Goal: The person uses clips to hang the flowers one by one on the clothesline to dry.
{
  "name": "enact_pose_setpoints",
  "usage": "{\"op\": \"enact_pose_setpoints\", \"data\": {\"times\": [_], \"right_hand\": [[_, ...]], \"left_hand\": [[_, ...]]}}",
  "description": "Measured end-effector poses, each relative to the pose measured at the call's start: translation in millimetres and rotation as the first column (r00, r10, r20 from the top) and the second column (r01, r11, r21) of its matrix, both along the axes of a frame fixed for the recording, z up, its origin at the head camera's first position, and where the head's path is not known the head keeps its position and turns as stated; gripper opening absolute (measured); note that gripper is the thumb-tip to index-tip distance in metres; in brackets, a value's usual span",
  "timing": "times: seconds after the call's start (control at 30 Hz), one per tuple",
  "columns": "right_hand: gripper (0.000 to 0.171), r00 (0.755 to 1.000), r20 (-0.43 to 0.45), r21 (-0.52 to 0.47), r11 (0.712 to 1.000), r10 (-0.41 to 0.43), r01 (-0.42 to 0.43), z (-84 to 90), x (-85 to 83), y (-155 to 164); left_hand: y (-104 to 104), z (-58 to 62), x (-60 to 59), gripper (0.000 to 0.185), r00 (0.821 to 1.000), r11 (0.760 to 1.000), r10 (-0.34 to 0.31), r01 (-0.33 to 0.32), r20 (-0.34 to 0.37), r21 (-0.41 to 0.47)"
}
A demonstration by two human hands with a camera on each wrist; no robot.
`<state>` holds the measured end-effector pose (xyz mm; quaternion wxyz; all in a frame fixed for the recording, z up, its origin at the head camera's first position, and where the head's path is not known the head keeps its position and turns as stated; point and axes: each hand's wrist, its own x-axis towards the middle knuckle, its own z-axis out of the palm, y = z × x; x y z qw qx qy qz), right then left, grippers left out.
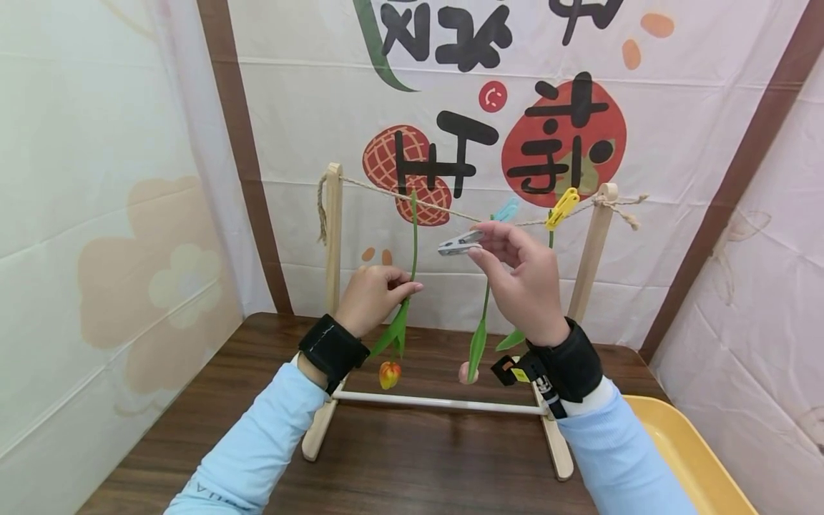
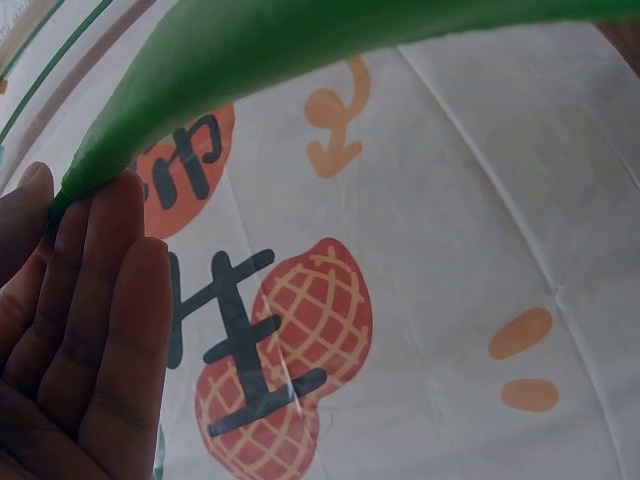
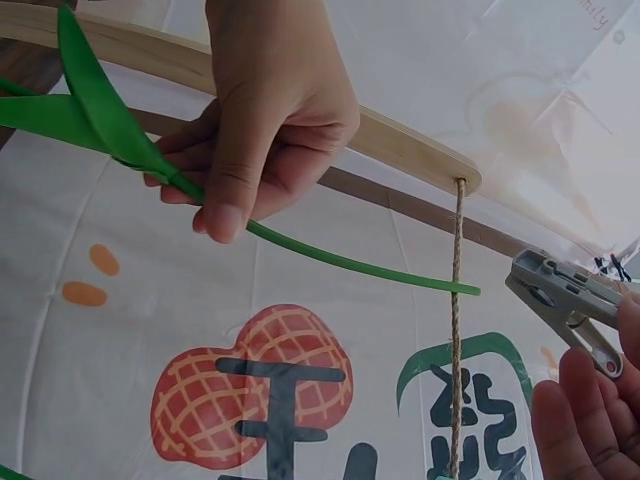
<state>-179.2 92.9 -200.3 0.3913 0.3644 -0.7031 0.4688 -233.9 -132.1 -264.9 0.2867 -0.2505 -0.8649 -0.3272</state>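
Observation:
A small wooden rack (image 1: 333, 236) with a twine line (image 1: 386, 193) stands on the table. My left hand (image 1: 373, 297) pinches the green stem of an upside-down artificial tulip (image 1: 413, 236), its orange bloom (image 1: 389, 374) hanging low; the stem (image 3: 340, 262) reaches up to the twine (image 3: 457, 300). My right hand (image 1: 515, 272) holds a grey clothespin (image 1: 460, 243) just under the line, its jaws pointing left toward the stem. The same clothespin (image 3: 560, 300) shows in the right wrist view. A second tulip (image 1: 478, 343) hangs from a blue clothespin (image 1: 506, 210); a yellow clothespin (image 1: 562, 207) holds another stem.
A yellow tray (image 1: 695, 458) lies at the table's right front corner. Printed fabric walls (image 1: 129, 214) close in the brown table (image 1: 418, 465) on three sides. A white crossbar (image 1: 438, 403) joins the rack's feet.

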Motion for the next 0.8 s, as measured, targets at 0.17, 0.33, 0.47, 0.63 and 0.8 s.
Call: {"op": "enact_pose_setpoints", "data": {"times": [0.17, 0.33, 0.47, 0.63, 0.8], "right_hand": [[0.027, 1.0, -0.013, -0.015, 1.0, -0.018, 0.018, 10.2, -6.8, -6], [0.026, 0.999, -0.031, -0.019, 1.0, -0.02, 0.019, 19.7, -13.3, -12], [0.026, 0.998, -0.04, -0.025, 0.999, -0.038, 0.037, 26.6, -18.0, -16], [0.024, 0.997, -0.027, -0.025, 0.997, -0.067, 0.066, 33.3, -24.6, -19], [0.022, 0.998, -0.014, -0.022, 0.998, -0.066, 0.066, 39.1, -28.7, -21]], "left_hand": [[0, -0.1, -0.6, 0.023, 1.0, 1.0, 0.007, -0.007, 0.003, 0.002], [0, -0.2, -0.9, 0.023, 1.0, 1.0, 0.002, -0.002, 0.009, 0.009], [0, -0.8, -1.4, 0.023, 1.0, 1.0, -0.001, 0.001, 0.004, 0.009], [0, -1.4, -2.0, 0.022, 1.0, 1.0, -0.001, 0.001, 0.006, 0.014], [0, -1.1, -2.0, 0.02, 1.0, 1.0, 0.0, 0.0, 0.008, 0.013]]}}
